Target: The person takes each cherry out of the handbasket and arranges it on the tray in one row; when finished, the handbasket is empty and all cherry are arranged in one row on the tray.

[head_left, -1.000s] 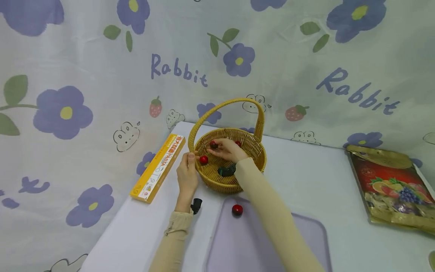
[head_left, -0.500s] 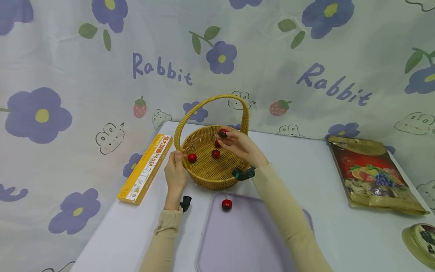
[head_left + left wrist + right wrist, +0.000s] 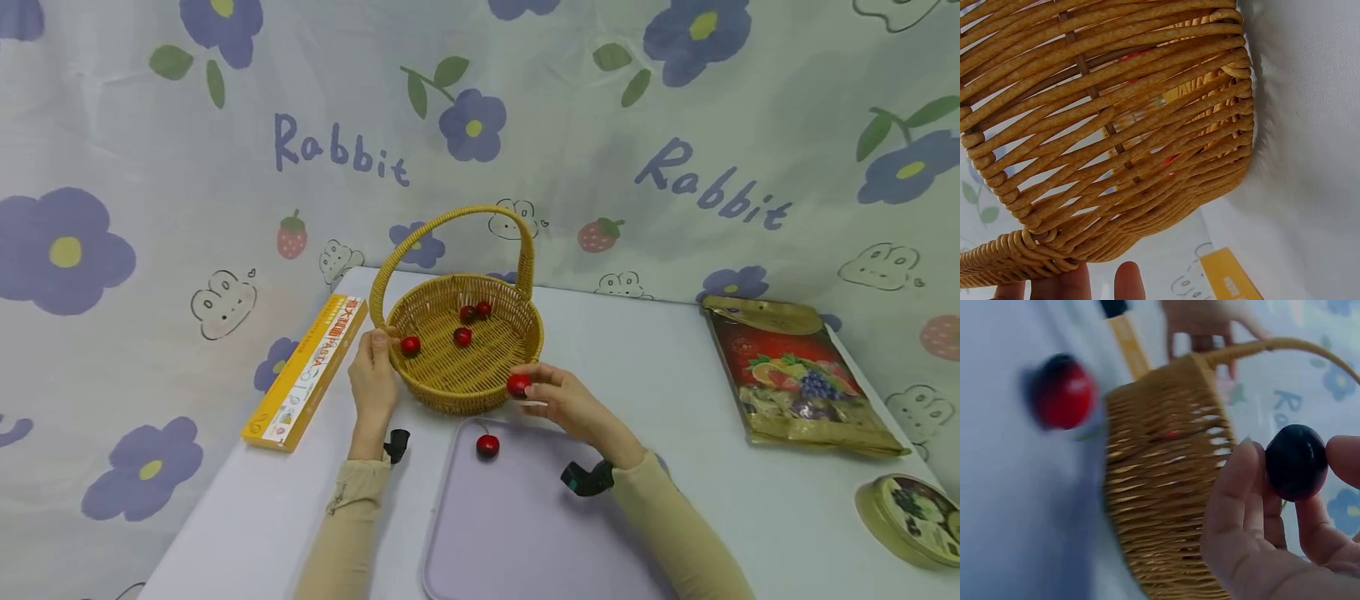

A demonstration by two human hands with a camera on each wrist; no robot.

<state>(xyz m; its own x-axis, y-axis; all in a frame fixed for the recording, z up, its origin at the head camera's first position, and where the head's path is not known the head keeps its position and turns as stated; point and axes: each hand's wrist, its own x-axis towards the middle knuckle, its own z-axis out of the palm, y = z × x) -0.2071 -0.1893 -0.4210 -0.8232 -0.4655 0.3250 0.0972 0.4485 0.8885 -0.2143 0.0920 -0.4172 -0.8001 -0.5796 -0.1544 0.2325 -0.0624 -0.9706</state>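
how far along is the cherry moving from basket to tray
One cherry already lies on the lilac tray. The right hand pinches a second cherry just outside the wicker basket, not yet over the tray. The left hand holds the basket rim. Four cherries are left inside the basket.

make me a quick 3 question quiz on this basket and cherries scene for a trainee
1. How many cherries lie inside the basket?
2. True or false: the right hand pinches a cherry just outside the basket.
3. What does the left hand hold? A) the pasta box B) the basket's rim C) the tray

Key: 1. Four. 2. True. 3. B.
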